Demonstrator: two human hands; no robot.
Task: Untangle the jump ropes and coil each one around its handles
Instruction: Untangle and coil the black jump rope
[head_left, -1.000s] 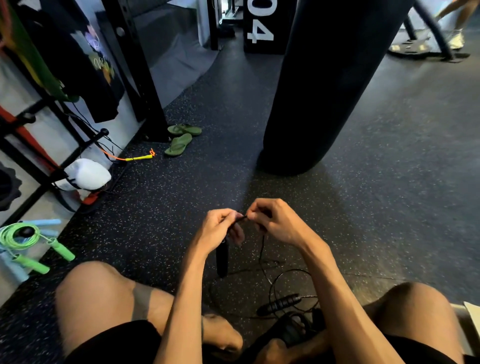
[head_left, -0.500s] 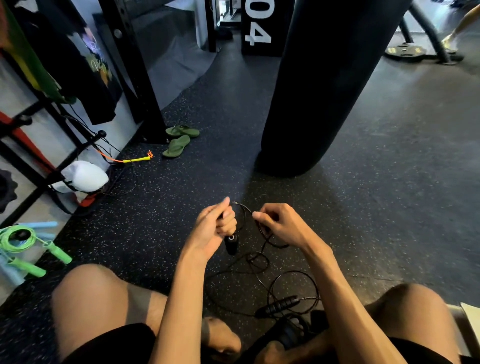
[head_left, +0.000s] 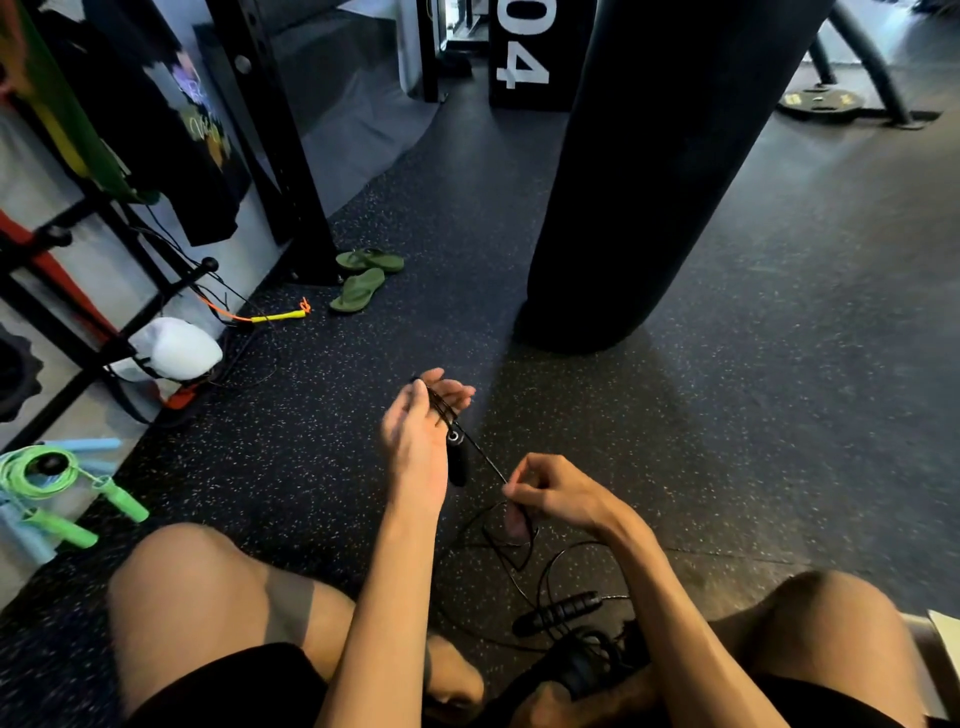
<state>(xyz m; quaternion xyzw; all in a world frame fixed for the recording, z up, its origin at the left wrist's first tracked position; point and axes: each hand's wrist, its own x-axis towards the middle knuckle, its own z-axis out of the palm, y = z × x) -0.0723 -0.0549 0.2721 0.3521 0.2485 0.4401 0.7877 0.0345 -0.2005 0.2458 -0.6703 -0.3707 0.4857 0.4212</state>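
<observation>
At the left edge of the floor lies a green jump rope (head_left: 47, 478), its cord coiled beside its two green handles, with pale blue handles (head_left: 83, 446) just beside it. Farther back along the left edge, a yellow handle (head_left: 275, 315) lies on the floor, and near it a pair of green sandals (head_left: 363, 283). At the middle of the floor the left hand (head_left: 415, 441) is lifted, with its fingers straight and a little spread. Loops of the black jump rope (head_left: 483, 460) lie across them, and its handle (head_left: 457, 462) hangs beside the palm. The right hand (head_left: 556, 493) pinches the cord between thumb and first finger, the other fingers curled. The second handle (head_left: 558, 613) lies on the floor between the legs. Half a second ago the left hand gripped the handle with curled fingers and the two hands were level; now the cord runs tight between them and the right hand is lower. Behind stands a black punching bag (head_left: 649, 171), and to its left a black box (head_left: 540, 31) shows "04" in white.
</observation>
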